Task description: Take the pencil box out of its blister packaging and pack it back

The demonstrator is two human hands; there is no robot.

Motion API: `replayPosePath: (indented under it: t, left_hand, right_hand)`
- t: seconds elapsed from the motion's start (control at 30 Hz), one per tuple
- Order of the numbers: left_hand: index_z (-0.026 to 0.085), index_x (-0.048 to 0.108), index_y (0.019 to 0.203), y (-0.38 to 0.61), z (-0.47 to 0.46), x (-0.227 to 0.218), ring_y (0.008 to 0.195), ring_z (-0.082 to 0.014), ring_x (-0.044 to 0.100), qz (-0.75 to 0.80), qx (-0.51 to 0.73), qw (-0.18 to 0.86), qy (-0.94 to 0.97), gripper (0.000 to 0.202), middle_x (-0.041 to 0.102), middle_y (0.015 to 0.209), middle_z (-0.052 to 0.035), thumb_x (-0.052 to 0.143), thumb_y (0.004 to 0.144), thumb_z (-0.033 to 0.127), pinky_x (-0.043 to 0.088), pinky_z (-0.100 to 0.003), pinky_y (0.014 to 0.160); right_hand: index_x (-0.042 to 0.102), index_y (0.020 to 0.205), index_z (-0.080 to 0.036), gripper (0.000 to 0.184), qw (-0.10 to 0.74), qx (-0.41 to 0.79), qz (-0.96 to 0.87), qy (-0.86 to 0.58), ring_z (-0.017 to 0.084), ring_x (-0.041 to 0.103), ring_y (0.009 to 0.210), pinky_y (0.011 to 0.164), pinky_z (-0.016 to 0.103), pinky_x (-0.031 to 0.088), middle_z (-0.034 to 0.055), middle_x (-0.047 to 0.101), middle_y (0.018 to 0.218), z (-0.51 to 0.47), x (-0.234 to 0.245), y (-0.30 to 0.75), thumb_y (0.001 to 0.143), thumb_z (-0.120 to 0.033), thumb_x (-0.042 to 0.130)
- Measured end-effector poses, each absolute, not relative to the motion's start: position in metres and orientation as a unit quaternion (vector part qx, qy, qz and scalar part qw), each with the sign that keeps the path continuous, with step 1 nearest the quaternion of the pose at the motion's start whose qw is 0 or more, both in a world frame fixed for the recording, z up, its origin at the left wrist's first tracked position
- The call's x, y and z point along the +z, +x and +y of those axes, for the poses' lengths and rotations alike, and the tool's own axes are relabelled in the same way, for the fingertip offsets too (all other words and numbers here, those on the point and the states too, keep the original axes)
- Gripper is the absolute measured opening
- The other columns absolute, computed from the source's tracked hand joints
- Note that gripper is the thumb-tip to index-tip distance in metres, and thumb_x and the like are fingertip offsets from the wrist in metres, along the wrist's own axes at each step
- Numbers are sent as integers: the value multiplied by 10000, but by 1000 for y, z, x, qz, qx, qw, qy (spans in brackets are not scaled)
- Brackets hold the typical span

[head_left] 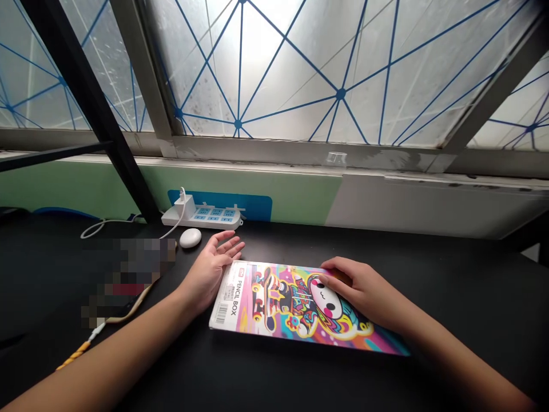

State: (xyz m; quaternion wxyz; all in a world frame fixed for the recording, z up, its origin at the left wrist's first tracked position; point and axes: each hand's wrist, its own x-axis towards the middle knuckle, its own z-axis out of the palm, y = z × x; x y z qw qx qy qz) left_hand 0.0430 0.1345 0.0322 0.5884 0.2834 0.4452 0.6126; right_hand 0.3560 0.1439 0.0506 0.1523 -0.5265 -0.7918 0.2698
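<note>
A colourful pencil box [278, 303] with a cartoon figure on a skateboard lies on the black table, its white end with the words "PENCIL BOX" to the left. My right hand [358, 286] grips its far right edge, thumb on top and fingers over the back side. At the box's left end is my left hand [210, 269], palm turned toward the box, fingers spread and holding nothing. The heel of that hand is close to the box's corner; whether it touches I cannot tell. The underside of the box is hidden.
Behind my left hand sit a small white rounded case [190, 238] and a white power strip [214, 217] with a charger plugged in. A pixelated object [132, 274] with a yellow-orange cable [72, 355] lies at the left. A black metal post [94, 109] stands before the window.
</note>
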Motion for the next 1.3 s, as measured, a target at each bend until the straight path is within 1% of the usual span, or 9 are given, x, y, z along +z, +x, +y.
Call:
replayPosePath:
  t: [0.23, 0.37, 0.5, 0.6, 0.73, 0.93, 1.07, 1.17, 1.3]
  left_hand:
    - [209, 629, 1086, 47, 133, 34, 1308, -260, 610, 531, 553, 555, 324, 258, 659, 1339, -126, 585, 879, 63, 522, -383, 1033]
    - [190, 652, 1055, 47, 133, 35, 1295, -264, 612, 550, 539, 511, 382, 158, 679, 1287, -135, 594, 911, 162, 557, -305, 901]
    - [201, 659, 1086, 44, 132, 35, 898, -218, 737, 553, 531, 510, 389, 238, 716, 1177, -106, 662, 913, 365, 568, -277, 664]
    - [209, 654, 1096, 43, 130, 34, 665, -189, 696, 531, 533, 530, 392, 406, 746, 941, -60, 711, 864, 538, 558, -287, 587]
    - [205, 647, 1090, 43, 126, 35, 641, -176, 661, 488, 569, 508, 423, 471, 699, 801, -24, 678, 876, 623, 538, -256, 566]
    - [194, 646, 1059, 44, 121, 37, 689, -134, 585, 462, 605, 424, 490, 448, 626, 820, -2, 585, 949, 624, 498, -210, 605]
    - [203, 635, 984, 44, 118, 40, 667, -136, 535, 453, 618, 422, 485, 488, 577, 792, 9, 552, 934, 681, 467, -218, 587]
    - [207, 566, 804, 44, 117, 42, 740, -148, 544, 441, 648, 414, 462, 516, 606, 902, -13, 536, 922, 709, 475, -231, 635]
    - [204, 461, 675, 45, 115, 45, 857, -179, 581, 412, 665, 413, 467, 557, 661, 982, -46, 453, 987, 665, 493, -257, 737]
  right_hand:
    - [611, 886, -231, 408, 167, 207, -804, -531, 200, 592, 755, 665, 344, 451, 45, 655, 908, 144, 49, 355, 975, -610, 489]
    - [596, 877, -230, 439, 170, 183, -807, -535, 213, 598, 779, 667, 348, 457, 47, 646, 913, 142, 54, 352, 936, -661, 530]
    - [603, 906, -226, 424, 188, 116, -823, -523, 223, 593, 807, 708, 362, 476, 55, 636, 932, 142, 56, 353, 915, -649, 584]
    - [609, 923, -219, 459, 236, 29, -830, -504, 229, 581, 797, 733, 381, 483, 62, 624, 927, 142, 53, 357, 896, -677, 602]
    - [618, 927, -212, 476, 317, -101, -831, -445, 242, 587, 787, 765, 397, 484, 82, 619, 926, 139, 51, 359, 881, -686, 615]
    - [575, 952, -229, 271, 369, -206, -818, -391, 253, 649, 886, 835, 415, 514, 99, 628, 1015, 128, 58, 354, 921, -469, 697]
    - [553, 951, -241, 199, 360, -204, -813, -409, 289, 685, 998, 846, 441, 551, 143, 627, 1197, 115, 62, 346, 957, -410, 657]
    - [538, 957, -241, 142, 330, -223, -814, -422, 324, 676, 1048, 878, 477, 541, 165, 635, 1246, 104, 64, 338, 984, -362, 607]
    - [544, 935, -246, 107, 295, -243, -820, -427, 322, 697, 943, 796, 463, 553, 161, 682, 1209, 88, 69, 329, 992, -333, 569]
